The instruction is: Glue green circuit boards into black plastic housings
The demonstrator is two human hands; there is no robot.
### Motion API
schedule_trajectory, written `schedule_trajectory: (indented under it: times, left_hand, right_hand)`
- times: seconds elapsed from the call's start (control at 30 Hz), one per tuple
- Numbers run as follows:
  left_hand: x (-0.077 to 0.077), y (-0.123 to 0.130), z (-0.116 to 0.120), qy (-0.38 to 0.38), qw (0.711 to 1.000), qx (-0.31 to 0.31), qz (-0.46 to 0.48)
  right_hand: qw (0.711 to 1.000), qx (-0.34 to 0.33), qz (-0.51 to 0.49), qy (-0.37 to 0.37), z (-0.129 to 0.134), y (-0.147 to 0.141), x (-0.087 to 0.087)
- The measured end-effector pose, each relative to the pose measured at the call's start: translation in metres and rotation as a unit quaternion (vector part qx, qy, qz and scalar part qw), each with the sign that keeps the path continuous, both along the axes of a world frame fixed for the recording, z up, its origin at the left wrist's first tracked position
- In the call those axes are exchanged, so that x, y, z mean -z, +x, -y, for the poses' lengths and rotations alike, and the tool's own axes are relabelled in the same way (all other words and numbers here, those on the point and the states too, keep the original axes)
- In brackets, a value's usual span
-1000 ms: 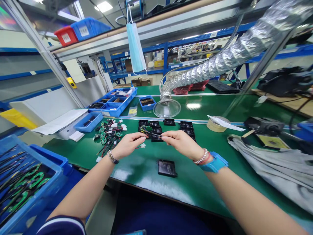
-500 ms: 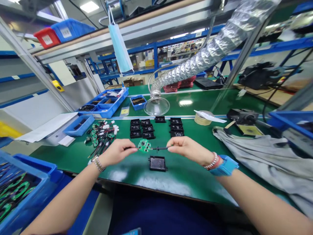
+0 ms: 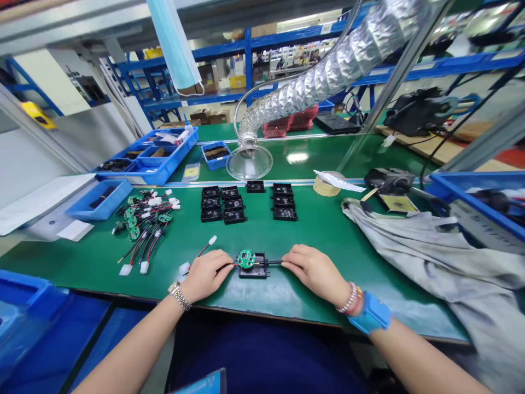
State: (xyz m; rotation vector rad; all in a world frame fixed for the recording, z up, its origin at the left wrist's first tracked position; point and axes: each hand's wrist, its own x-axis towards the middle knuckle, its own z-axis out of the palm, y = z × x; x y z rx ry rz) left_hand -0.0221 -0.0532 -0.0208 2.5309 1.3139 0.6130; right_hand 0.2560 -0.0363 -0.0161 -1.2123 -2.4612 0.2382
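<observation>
A round green circuit board (image 3: 246, 259) sits over the left part of a small open black plastic case (image 3: 253, 273) on the green bench. My left hand (image 3: 208, 275) pinches the wires on the board's left side; a red and black lead with white connectors (image 3: 204, 249) trails beyond it. With fingers closed, my right hand (image 3: 312, 273) grips the black cable (image 3: 274, 262) that leaves the case on the right. Part of the case is covered by the board. Several more black cases (image 3: 233, 202) lie in groups farther back.
Wired circuit boards (image 3: 133, 219) are heaped at the left. Behind stand a blue divided tray (image 3: 158, 172) and a small blue bin (image 3: 216, 155). A fume hood (image 3: 249, 162) hangs over the bench. Tape (image 3: 326, 185) and a grey cloth (image 3: 394, 246) lie right.
Both hands have brought the board and cable down onto the black case. The board was above and behind the case before. The camera view has tilted down and shifted.
</observation>
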Motion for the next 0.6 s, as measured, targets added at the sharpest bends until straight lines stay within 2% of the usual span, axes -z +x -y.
schedule_trajectory:
  times: [0.13,0.27,0.33,0.43,0.47,0.5,0.53,0.57,0.6]
  left_hand:
    - [0.000,0.005,0.001,0.019,0.999,-0.002,0.029]
    - [0.003,0.010,-0.003,0.011,1.000,0.012,0.007]
    - [0.005,0.012,-0.004,0.007,1.000,0.016,0.007]
    - [0.008,0.012,-0.004,0.002,1.000,0.019,0.019]
    - [0.009,0.012,-0.003,0.001,1.000,0.021,0.023]
    - [0.010,0.012,-0.003,0.000,0.999,0.023,0.026]
    - [0.010,0.011,-0.003,-0.001,0.999,0.025,0.029]
    - [0.010,0.011,-0.003,-0.003,0.999,0.026,0.030]
    - [0.011,0.011,-0.003,-0.005,0.999,0.028,0.030]
  right_hand:
    - [0.999,0.005,-0.009,0.050,0.003,0.003,0.000]
    - [0.998,0.018,0.028,0.050,0.007,0.002,0.004]
    - [1.000,0.013,0.003,0.020,0.006,0.003,0.005]
    - [0.988,0.026,-0.132,-0.081,-0.009,0.012,0.002]
    - [0.971,0.060,-0.196,-0.124,-0.019,0.018,0.000]
    - [0.937,0.117,-0.280,-0.172,-0.032,0.024,-0.003]
    - [0.888,0.184,-0.363,-0.216,-0.047,0.032,-0.006]
    - [0.817,0.250,-0.453,-0.253,-0.064,0.040,-0.009]
    - [0.730,0.306,-0.541,-0.285,-0.081,0.048,-0.012]
